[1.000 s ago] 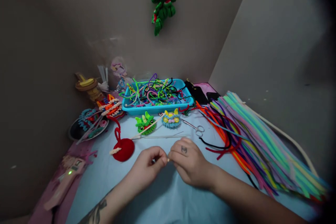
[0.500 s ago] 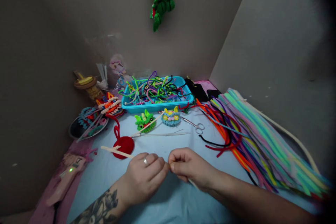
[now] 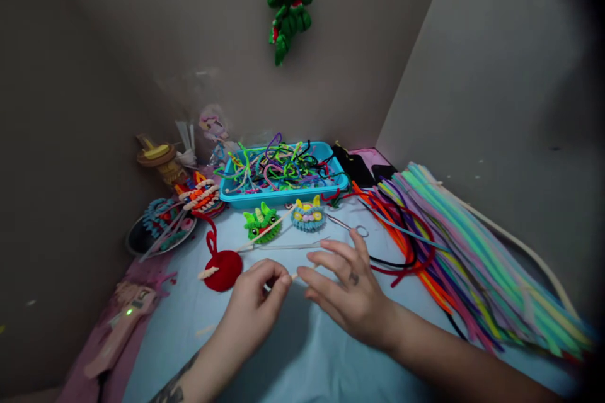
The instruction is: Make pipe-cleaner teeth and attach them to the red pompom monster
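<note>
As left hand pinches stem, right splayed

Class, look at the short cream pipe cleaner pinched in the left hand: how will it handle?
The cream pipe cleaner probably holds its shape: its tip juts from the left hand without drooping. Likely very light, since fingertips alone pinch it. So thin, it may bend if pushed.

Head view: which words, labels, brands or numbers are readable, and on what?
No text is legible.
Small dark mark on the right hand: too small to read.
Pink device with a green light: any print is blurred.
Cream pipe cleaner pinched in the left hand: bears no print.
</note>
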The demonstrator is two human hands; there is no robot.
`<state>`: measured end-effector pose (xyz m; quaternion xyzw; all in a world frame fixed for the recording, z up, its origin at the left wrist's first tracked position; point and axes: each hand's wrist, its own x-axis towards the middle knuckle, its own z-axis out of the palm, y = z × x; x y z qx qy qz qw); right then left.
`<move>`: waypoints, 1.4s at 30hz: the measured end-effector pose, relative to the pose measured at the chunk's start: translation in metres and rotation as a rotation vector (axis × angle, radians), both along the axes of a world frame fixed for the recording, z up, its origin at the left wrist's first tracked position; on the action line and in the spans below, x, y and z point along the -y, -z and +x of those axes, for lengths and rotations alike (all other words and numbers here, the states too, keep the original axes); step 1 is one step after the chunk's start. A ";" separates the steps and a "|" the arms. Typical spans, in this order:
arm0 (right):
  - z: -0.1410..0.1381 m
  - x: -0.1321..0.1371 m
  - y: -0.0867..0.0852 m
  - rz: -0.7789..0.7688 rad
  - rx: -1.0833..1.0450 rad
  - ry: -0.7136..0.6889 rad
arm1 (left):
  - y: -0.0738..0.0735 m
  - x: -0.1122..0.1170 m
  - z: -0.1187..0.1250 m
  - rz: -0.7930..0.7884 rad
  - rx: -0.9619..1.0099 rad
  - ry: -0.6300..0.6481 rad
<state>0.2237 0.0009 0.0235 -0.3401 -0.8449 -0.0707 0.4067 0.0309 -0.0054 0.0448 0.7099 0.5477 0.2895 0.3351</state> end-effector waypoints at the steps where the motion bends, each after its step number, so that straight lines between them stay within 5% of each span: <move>1: -0.001 0.001 0.002 0.048 -0.001 -0.009 | -0.001 -0.001 0.001 -0.108 0.069 0.001; 5: -0.003 -0.001 0.007 0.119 -0.031 -0.039 | -0.002 -0.002 0.005 -0.445 0.284 0.026; 9: -0.003 -0.005 0.008 0.150 -0.004 -0.059 | -0.001 0.000 0.008 -0.532 0.344 0.045; 21: -0.002 -0.009 0.010 -0.010 0.171 -0.210 | 0.013 0.006 0.003 0.433 -0.225 0.238; 28: -0.009 0.003 0.008 -0.515 -0.078 -0.230 | 0.017 0.000 -0.008 0.939 -0.541 0.410; 33: -0.010 -0.001 0.006 -0.695 -0.125 -0.185 | 0.016 -0.004 -0.010 1.004 -0.571 0.424; 37: -0.005 -0.007 0.010 -0.541 -0.018 -0.109 | 0.023 -0.007 -0.008 0.774 -0.428 0.208; 42: 0.004 -0.014 0.016 -0.299 0.004 -0.082 | 0.031 -0.010 -0.014 0.651 -0.351 0.155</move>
